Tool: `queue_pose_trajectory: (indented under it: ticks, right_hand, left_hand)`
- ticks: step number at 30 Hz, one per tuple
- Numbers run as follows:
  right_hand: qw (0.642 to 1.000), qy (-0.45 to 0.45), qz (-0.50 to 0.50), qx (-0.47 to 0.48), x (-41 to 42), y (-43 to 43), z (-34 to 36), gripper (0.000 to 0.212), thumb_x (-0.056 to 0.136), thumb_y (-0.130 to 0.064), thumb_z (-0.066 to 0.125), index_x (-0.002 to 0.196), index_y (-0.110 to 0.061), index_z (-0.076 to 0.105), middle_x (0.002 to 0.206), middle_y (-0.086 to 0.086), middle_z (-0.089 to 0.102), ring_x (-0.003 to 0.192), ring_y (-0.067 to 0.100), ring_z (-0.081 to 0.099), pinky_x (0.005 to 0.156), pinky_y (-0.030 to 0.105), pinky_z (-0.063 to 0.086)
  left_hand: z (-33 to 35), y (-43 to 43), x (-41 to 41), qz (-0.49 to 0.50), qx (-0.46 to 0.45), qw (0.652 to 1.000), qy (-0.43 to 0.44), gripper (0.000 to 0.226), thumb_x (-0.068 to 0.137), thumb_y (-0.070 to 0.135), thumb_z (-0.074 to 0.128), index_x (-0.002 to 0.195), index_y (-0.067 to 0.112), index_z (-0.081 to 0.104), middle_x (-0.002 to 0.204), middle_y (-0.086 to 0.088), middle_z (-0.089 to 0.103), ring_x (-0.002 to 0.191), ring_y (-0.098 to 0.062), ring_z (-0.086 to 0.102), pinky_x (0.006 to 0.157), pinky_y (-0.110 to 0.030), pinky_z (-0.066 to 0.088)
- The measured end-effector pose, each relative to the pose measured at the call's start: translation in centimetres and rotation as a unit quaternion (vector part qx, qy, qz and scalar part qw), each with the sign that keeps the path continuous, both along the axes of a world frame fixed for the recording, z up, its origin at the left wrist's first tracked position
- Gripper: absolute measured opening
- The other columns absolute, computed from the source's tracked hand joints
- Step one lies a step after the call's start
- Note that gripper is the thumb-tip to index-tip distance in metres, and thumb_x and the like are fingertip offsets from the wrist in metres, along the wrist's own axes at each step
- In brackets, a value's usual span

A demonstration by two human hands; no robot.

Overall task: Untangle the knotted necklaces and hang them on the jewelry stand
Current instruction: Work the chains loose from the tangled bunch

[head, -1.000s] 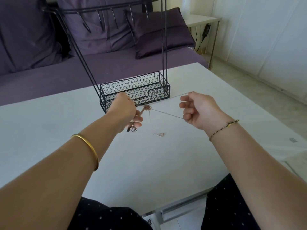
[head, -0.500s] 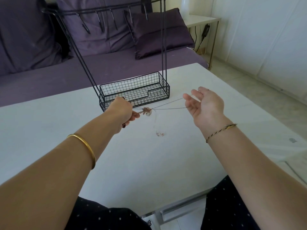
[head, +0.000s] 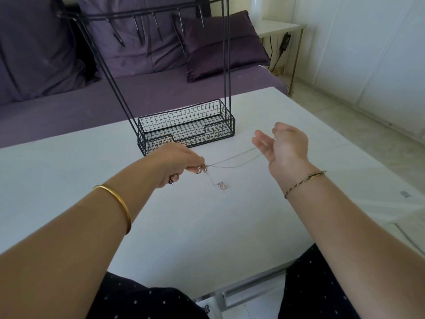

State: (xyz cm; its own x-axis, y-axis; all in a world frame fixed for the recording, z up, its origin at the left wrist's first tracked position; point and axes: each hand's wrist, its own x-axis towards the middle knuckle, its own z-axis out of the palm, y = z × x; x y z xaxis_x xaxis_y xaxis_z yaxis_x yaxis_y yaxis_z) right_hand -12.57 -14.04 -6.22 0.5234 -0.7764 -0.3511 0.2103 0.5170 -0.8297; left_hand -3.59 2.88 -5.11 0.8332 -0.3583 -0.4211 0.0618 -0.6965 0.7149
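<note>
Both forearms extended forward, bare. Left hand [head: 178, 163] held knuckles-up, fingers [head: 194, 168] pinched closed at tips, lower fingers curled under. Right hand [head: 284, 143] raised slightly higher, palm turned inward toward left, fingers [head: 259, 140] loosely spread and uncurled. Hands kept apart. Bangle worn on left wrist, thin cord band on right.

white table [head: 207, 226] — purple sofa [head: 69, 100], cushion [head: 218, 47], side table [head: 280, 28].

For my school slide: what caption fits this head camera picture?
Left hand pinches knotted necklaces; thin chains stretch to the open right hand, before an empty jewelry stand.
</note>
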Motion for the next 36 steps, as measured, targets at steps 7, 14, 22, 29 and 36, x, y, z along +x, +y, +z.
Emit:
queue_pose_trajectory:
  ticks: [7, 14, 22, 29, 36]
  right_hand:
    - [0.964, 0.164, 0.143, -0.156, 0.1, 0.4, -0.3, 0.046, 0.094, 0.003, 0.028, 0.132, -0.01, 0.049, 0.114, 0.006, 0.049, 0.056, 0.013, 0.061, 0.038, 0.018, 0.039]
    - [0.825, 0.318, 0.369, -0.285, 0.2, 1.4, -1.3, 0.032, 0.091, 0.008, 0.046, 0.07, -0.009, 0.064, 0.055, 0.005, 0.054, 0.046, 0.018, 0.042, 0.039, 0.02, 0.035]
    - [0.597, 0.422, 0.487, -0.478, 0.7, 2.5, -3.1, 0.036, 0.086, -0.006, 0.062, 0.058, -0.01, 0.041, 0.026, -0.005, 0.035, 0.028, 0.011, 0.039, 0.048, 0.02, 0.034]
    - [0.555, 0.404, 0.477, -0.548, -0.1, 2.9, -3.2, 0.032, 0.077, -0.023, 0.074, 0.068, -0.006, 0.048, 0.063, 0.005, 0.038, 0.062, 0.025, 0.045, 0.058, 0.025, 0.038]
    - [0.762, 0.223, 0.303, -0.527, 0.7, 2.5, -2.9, 0.009, 0.085, -0.008, 0.059, 0.092, -0.012, 0.061, 0.099, -0.002, 0.061, 0.094, 0.015, 0.055, 0.076, 0.025, 0.044]
  left_hand:
    - [-0.2, 0.5, -0.1, -0.025, 0.039, 0.997, -0.064, 0.015, 0.087, 0.006, 0.064, 0.076, 0.016, 0.068, 0.059, 0.0, 0.046, 0.049, -0.012, 0.029, 0.045, -0.02, 0.025]
    - [-0.9, 0.4, 0.4, 0.003, 0.012, 0.987, -0.162, 0.016, 0.094, 0.008, 0.052, 0.08, 0.016, 0.053, 0.084, -0.002, 0.059, 0.055, -0.014, 0.036, 0.047, -0.024, 0.029]
    - [-0.1, -0.5, -0.5, 0.079, -0.113, 0.987, -0.082, 0.019, 0.103, 0.011, 0.036, 0.086, 0.017, 0.043, 0.087, -0.008, 0.071, 0.072, -0.016, 0.062, 0.053, -0.026, 0.036]
    - [1.0, -0.6, -0.9, 0.094, -0.223, 0.97, -0.006, 0.022, 0.103, 0.008, 0.034, 0.084, 0.014, 0.043, 0.091, -0.011, 0.072, 0.074, -0.016, 0.062, 0.052, -0.026, 0.035]
    - [1.5, -1.2, -1.7, 0.057, -0.271, 0.961, 0.023, 0.02, 0.102, 0.007, 0.036, 0.086, 0.015, 0.042, 0.085, -0.009, 0.073, 0.067, -0.015, 0.064, 0.049, -0.025, 0.032]
